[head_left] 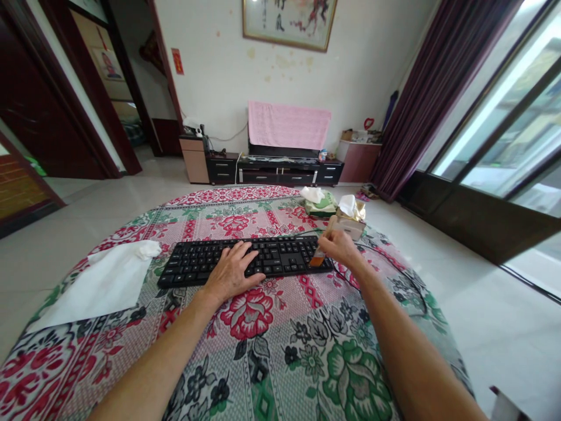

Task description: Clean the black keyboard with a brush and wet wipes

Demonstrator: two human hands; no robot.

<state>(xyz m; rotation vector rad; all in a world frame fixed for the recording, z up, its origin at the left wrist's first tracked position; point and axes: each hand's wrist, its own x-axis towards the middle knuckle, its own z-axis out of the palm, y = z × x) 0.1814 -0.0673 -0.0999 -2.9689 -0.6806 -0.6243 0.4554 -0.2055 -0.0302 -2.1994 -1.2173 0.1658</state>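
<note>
A black keyboard [289,257] lies across the table in front of me. My left hand [234,269] rests palm down on its middle keys, fingers stretched out and spread. In my right hand [340,245] is a flat brush [318,257] with orange-brown bristles, its handle gripped in closed fingers. The bristles point down onto the number keys at the keyboard's right end. Part of the brush's handle is hidden by the hand.
A white cloth [105,280] lies at the left. Behind my right hand stand a green tissue box [321,203] and a second tissue box [352,225]. A black cable [407,278] curls at the right over the flowered tablecloth [280,374].
</note>
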